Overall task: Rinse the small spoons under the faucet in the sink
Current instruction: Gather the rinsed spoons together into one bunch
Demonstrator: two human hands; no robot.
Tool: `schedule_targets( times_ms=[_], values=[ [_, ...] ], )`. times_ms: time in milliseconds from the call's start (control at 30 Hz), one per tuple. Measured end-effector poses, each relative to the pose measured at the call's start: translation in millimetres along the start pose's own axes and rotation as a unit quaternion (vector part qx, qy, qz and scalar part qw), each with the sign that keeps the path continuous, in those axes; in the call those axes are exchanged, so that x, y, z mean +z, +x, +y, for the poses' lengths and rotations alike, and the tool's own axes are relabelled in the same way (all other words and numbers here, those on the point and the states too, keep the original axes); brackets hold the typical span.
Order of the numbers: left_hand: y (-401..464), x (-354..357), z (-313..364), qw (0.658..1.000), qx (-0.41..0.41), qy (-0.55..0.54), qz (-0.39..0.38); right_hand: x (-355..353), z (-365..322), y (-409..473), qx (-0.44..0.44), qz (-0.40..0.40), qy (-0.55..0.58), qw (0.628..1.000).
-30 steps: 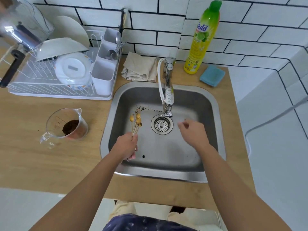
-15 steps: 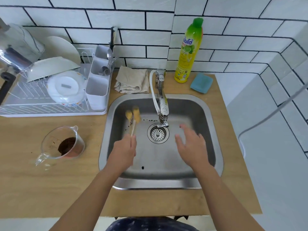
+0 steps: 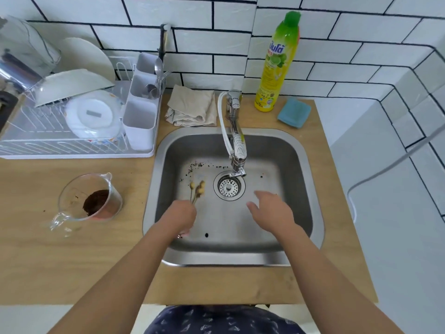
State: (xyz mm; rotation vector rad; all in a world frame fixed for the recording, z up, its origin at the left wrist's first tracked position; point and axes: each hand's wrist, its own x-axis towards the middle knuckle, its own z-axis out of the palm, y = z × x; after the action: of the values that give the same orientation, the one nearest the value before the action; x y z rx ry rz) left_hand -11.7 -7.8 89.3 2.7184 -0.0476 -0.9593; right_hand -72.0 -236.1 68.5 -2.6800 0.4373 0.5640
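Since half a second ago, the left hand (image 3: 181,216) has drawn the small spoons (image 3: 198,189) back from the rear-left part of the basin toward the middle, so their bowls now sit just left of the drain strainer (image 3: 229,187) instead of up near the back wall.

Both forearms reach forward over the near rim of the sink (image 3: 224,259). The left hand is curled into a fist around the thin spoon handles, knuckles up, low over the basin floor. The golden bowls fan out beyond its fingers, pointing away from the person. The right hand (image 3: 273,213) hovers palm down over the right half of the basin, empty, its fingers loosely spread and aimed toward the drain; it is apart from the spoons, with the strainer lying between.

Past the hands, the faucet (image 3: 237,143) spout ends above the drain; whether water runs cannot be told. Dark specks dot the basin's far floor. On the wooden counter (image 3: 72,261) to the left stands a glass measuring cup (image 3: 90,201) holding brown grounds.
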Motion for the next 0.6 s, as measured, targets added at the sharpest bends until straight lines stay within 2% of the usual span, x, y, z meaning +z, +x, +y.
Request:
schedule_targets(
  times_ms=[33, 67, 133, 167, 200, 233, 267, 300, 333, 367, 400, 467, 500, 533, 567, 600],
  values=[
    [2, 1, 2, 0.999, 0.025, -0.01, 0.021, 0, 2, 2, -0.002, 0.03, 0.02, 0.999],
    [0, 5, 2, 0.992, 0.047, -0.074, 0.09, -1, 3, 3, -0.017, 0.087, 0.048, 0.995],
    [-11, 10, 7, 0.946, 0.088, -0.211, 0.228, -6, 1, 0, -0.055, 0.214, 0.073, 0.972],
    [-10, 13, 6, 0.94, 0.093, -0.228, 0.238, -6, 0, -4, -0.078, 0.259, 0.086, 0.959],
    [-5, 13, 7, 0.952, 0.077, -0.213, 0.206, -7, 0, -5, -0.088, 0.253, 0.09, 0.959],
    [-1, 10, 7, 0.98, 0.039, -0.155, 0.123, -8, 1, -5, -0.079, 0.2, 0.088, 0.973],
    [-1, 7, 8, 0.995, -0.001, -0.089, 0.044, -8, 2, -4, -0.047, 0.103, 0.058, 0.992],
    [-2, 6, 7, 0.999, -0.016, -0.031, 0.003, -7, 4, -3, -0.015, 0.007, 0.004, 1.0],
    [-4, 4, 5, 0.999, -0.006, 0.032, -0.006, -5, 5, -3, 0.002, -0.028, -0.02, 0.999],
    [-3, 3, 6, 0.999, 0.005, 0.036, 0.01, -3, 7, -3, 0.001, 0.004, -0.009, 1.0],
    [1, 6, 2, 0.998, 0.024, -0.02, 0.06, -7, 7, -3, -0.021, 0.085, 0.029, 0.996],
    [-7, 10, 2, 0.962, 0.071, -0.169, 0.203, -9, 5, -4, -0.064, 0.252, 0.08, 0.962],
    [-10, 13, 0, 0.945, 0.07, -0.209, 0.24, -8, 5, -5, -0.082, 0.298, 0.089, 0.947],
    [-10, 14, 1, 0.94, 0.053, -0.24, 0.236, -8, 5, -7, -0.085, 0.271, 0.079, 0.956],
    [-8, 12, 3, 0.958, 0.026, -0.22, 0.182, -9, 4, -6, -0.065, 0.183, 0.059, 0.979],
    [-6, 9, 4, 0.977, -0.003, -0.189, 0.1, -8, 3, -5, -0.025, 0.057, 0.015, 0.998]
  ],
)
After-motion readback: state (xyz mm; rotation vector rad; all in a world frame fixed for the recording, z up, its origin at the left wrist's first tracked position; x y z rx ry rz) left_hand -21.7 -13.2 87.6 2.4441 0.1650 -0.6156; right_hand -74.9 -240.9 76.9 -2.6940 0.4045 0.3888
